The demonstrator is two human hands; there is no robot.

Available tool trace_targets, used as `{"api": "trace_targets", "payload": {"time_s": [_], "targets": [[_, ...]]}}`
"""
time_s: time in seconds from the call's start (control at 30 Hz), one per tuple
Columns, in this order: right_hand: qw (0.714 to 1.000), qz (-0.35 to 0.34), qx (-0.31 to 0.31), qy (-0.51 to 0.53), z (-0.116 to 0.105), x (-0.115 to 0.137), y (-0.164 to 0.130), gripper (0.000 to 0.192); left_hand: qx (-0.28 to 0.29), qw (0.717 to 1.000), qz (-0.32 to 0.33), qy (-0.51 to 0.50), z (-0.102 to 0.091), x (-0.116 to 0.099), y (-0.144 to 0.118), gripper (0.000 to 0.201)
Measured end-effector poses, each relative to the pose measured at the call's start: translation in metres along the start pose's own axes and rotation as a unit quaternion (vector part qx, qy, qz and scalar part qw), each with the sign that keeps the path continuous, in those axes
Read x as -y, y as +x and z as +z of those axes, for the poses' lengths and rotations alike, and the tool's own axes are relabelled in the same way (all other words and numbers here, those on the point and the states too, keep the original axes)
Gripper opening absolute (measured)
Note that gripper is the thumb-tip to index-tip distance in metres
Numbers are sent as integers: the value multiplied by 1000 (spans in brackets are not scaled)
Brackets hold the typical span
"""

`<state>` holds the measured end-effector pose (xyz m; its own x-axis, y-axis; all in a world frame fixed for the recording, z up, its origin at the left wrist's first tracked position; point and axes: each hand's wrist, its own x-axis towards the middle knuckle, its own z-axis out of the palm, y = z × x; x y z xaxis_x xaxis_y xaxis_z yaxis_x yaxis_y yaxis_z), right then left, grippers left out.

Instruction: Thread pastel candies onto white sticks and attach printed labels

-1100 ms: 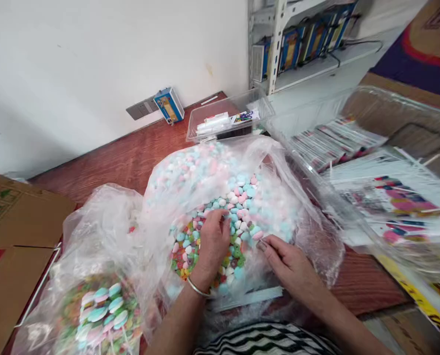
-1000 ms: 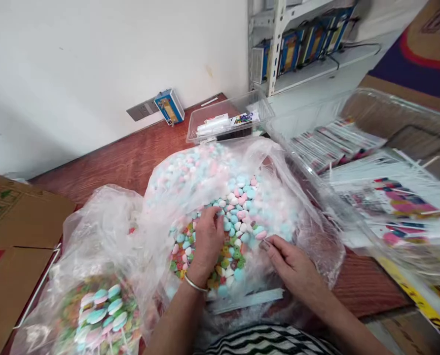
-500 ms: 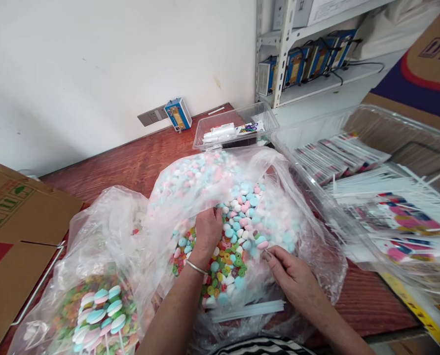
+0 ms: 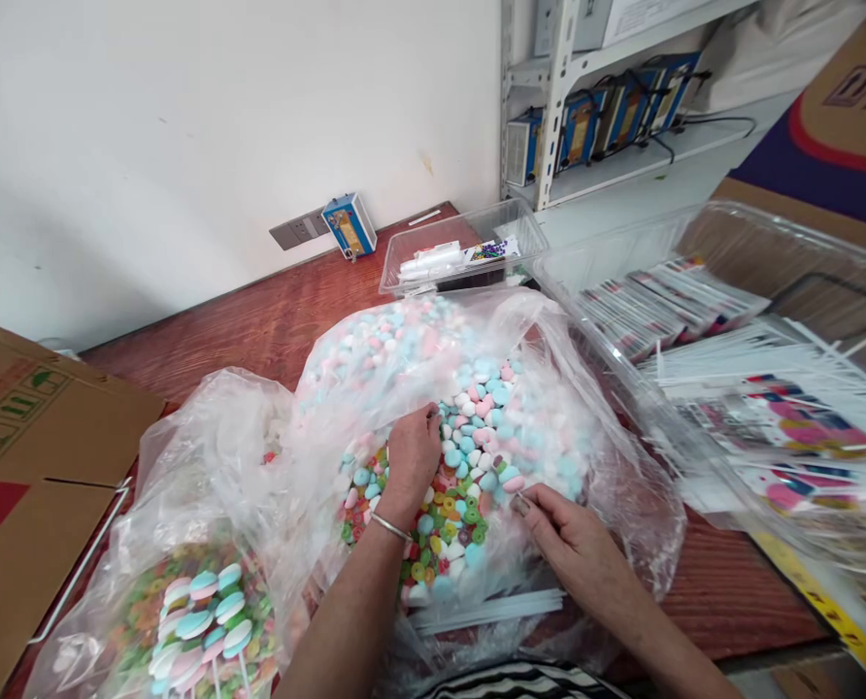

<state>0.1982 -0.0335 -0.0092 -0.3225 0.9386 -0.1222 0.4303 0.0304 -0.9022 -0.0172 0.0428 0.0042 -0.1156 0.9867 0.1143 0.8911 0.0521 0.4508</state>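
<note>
My right hand (image 4: pixel 568 534) pinches a candy skewer stick by its end. On the skewer (image 4: pixel 512 479) sit a blue-and-pink marshmallow and a dark gummy ring. My left hand (image 4: pixel 413 456), with a bangle on its wrist, reaches into the candy heap, fingers curled together at the marshmallows (image 4: pixel 469 427). Its fingertips are mostly hidden, so what they hold I cannot make out. Mixed gummy rings (image 4: pixel 448 510) lie below that hand. Clear plastic bag film (image 4: pixel 316 427) surrounds the heap. White sticks (image 4: pixel 487 614) lie in front of it.
At lower left, finished-looking candy skewers (image 4: pixel 204 621) rest on a bag of gummy rings (image 4: pixel 142 602). A cardboard box (image 4: pixel 32 466) stands left. A clear tub (image 4: pixel 615 359) with sticks and printed packets is on the right. Behind the heap sits a smaller clear tray (image 4: pixel 396 277).
Both hands stay almost in place. The skewer in my right hand has shifted very slightly left, and the view has moved a little.
</note>
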Motion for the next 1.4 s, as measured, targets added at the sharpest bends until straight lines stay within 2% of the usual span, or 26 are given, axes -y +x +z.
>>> {"api": "trace_targets", "payload": {"time_s": [0.13,0.33,0.6,0.77,0.97,1.1,1.17,1.23,1.3,1.37,1.4], "targets": [[1000,6,3,-3,0,-1,-1,30,15,1000,24,-3,0,0,-2,20],[1000,14,1,-13,0,1,-1,31,66,996,55,23,-8,-1,-8,32],[1000,2,-5,-5,0,1,0,27,97,992,54,57,-13,-1,-7,22],[1000,4,0,-16,0,2,1,28,129,988,41,75,-14,-10,-7,17],[1000,2,2,-19,1,3,1,28,108,993,20,37,-6,-13,1,17],[1000,-15,-10,-6,0,10,0,27,78,997,2,-12,-16,-5,-1,21],[999,-28,-31,11,0,17,1,27,69,993,-22,-90,-22,-4,-10,26],[998,-33,-50,36,2,26,5,27,83,963,-50,-250,-28,-7,-22,29],[995,-31,-61,67,5,33,11,25,115,894,-70,-427,-32,-13,-36,31],[993,-32,-70,92,10,36,17,25,145,831,-79,-531,-34,-20,-49,32],[992,-33,-75,97,12,36,19,26,156,811,-83,-558,-35,-23,-54,32]]}}
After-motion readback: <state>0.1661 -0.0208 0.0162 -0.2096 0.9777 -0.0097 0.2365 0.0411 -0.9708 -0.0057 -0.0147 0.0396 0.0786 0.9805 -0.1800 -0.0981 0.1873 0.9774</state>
